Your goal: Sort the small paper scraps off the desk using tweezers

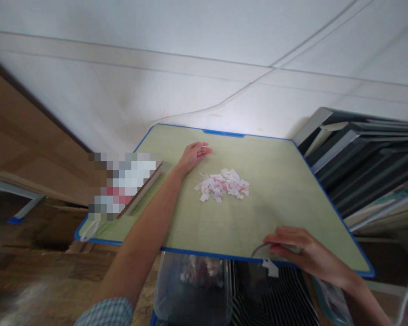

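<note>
A loose pile of torn white and pink paper scraps (222, 184) lies in the middle of the pale green tabletop (275, 181). My left hand (193, 156) rests up and to the left of the pile, apart from it, its fingers stretched out and nothing in them. At the front edge, my right hand (292, 242) grips a clear piece with a rounded rim (261, 250), partly hidden by the fingers. Just below it, a few white scraps (271, 268) show at the blue edge.
A flat box (141, 192), its top pixelated, lies on the table's left. Under the front edge stands a clear plastic bin (193, 303) with scraps inside, beside black striped cloth (275, 299). Dark flat panels (363, 158) lean at the right; a large cardboard box (30, 136) stands left.
</note>
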`<state>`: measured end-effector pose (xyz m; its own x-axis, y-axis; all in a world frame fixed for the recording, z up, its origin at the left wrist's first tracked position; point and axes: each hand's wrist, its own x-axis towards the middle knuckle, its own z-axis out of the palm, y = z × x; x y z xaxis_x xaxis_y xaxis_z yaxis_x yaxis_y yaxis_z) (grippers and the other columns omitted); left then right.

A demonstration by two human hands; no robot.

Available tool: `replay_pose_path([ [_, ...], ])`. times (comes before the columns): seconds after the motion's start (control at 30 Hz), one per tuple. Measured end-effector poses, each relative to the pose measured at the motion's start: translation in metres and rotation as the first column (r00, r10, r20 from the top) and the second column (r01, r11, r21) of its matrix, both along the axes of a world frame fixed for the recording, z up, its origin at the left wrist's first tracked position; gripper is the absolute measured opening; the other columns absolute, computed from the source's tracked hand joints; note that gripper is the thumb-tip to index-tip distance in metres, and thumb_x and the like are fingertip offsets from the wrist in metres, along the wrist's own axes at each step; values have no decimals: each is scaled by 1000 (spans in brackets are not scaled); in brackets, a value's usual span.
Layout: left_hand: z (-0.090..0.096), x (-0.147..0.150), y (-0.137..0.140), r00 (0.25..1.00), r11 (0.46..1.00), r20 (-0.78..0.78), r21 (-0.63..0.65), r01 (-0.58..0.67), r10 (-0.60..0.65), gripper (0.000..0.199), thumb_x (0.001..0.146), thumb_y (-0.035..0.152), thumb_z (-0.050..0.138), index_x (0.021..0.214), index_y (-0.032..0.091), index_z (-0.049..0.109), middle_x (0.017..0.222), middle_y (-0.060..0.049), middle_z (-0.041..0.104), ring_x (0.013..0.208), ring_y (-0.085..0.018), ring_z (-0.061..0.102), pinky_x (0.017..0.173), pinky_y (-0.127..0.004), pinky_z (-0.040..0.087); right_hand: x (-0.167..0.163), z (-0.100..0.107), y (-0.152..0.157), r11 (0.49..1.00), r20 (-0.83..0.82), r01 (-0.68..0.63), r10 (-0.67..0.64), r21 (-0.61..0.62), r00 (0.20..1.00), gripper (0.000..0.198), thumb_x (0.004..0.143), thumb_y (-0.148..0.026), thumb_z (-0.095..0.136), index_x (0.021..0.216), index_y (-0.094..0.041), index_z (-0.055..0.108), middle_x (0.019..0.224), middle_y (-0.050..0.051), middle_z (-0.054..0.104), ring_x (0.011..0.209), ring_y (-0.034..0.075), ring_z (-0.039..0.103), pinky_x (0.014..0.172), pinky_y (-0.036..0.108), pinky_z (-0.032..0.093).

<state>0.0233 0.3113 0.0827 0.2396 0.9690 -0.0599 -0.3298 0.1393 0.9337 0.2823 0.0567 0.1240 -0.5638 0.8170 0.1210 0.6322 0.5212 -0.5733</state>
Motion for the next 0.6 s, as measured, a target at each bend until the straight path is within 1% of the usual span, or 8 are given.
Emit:
replay_pose_path([
  [0.1, 1, 0, -1, 1000, 1000, -4, 0, 0, 0, 22, 91, 21, 40, 87, 12, 59, 68, -5, 70, 72, -11, 66, 77, -23, 45, 6, 6, -2, 1000, -44, -12, 12, 15, 999, 16, 88, -27, 55, 95, -22, 69, 76, 3, 71, 68, 14, 66, 60, 23, 51],
  [0.17, 2, 1, -1, 1000, 1000, -7, -1, 4, -4, 22, 91, 21, 39, 87, 12, 59, 68, -5, 70, 71, -10, 66, 75, -22, 45, 9, 11, 2, 998, -72, 40, -36, 58, 997, 16, 87, -25, 56, 96, -22, 69, 75, 2, 72, 67, 14, 67, 58, 22, 52],
  [0.2, 2, 1, -1, 1000, 1000, -8, -1, 6, -6, 22, 91, 21, 39, 87, 12, 59, 68, -5, 70, 71, -10, 66, 75, -22, 45, 10, 12, 6, 992, -76, 86, -80, 89, 994, 16, 86, -24, 56, 96, -22, 68, 75, 2, 72, 66, 14, 67, 58, 22, 52],
  [0.3, 2, 1, 0, 1000, 1000, -11, 0, 4, -4, 21, 90, 21, 40, 87, 12, 59, 69, -5, 70, 72, -11, 66, 75, -22, 45, 7, 13, 23, 955, -67, 214, -204, 205, 977, 18, 86, -25, 55, 97, -21, 69, 77, 3, 73, 64, 14, 67, 57, 22, 53],
  [0.4, 1, 0, 1, 1000, 1000, -7, -7, 2, -2, 21, 90, 21, 40, 87, 11, 59, 69, -5, 70, 73, -11, 66, 77, -23, 45, -3, 9, 45, 910, -40, 279, -281, 306, 959, 20, 87, -27, 53, 95, -20, 69, 76, 4, 73, 63, 15, 67, 58, 25, 54],
  [0.53, 0, 0, 1, 1000, 1000, -4, -14, -1, 1, 21, 90, 19, 40, 86, 12, 59, 68, -5, 70, 71, -10, 66, 76, -22, 45, -16, -2, 66, 849, 17, 288, -329, 443, 944, 24, 89, -26, 48, 94, -16, 69, 76, 7, 73, 64, 18, 67, 62, 31, 54],
  [0.6, 1, 0, 0, 1000, 1000, -2, -15, 3, -3, 21, 90, 19, 39, 87, 12, 59, 68, -5, 70, 71, -10, 66, 76, -23, 45, -20, -6, 70, 854, 51, 260, -315, 450, 948, 24, 89, -25, 48, 94, -16, 70, 74, 7, 72, 62, 18, 66, 61, 31, 53],
])
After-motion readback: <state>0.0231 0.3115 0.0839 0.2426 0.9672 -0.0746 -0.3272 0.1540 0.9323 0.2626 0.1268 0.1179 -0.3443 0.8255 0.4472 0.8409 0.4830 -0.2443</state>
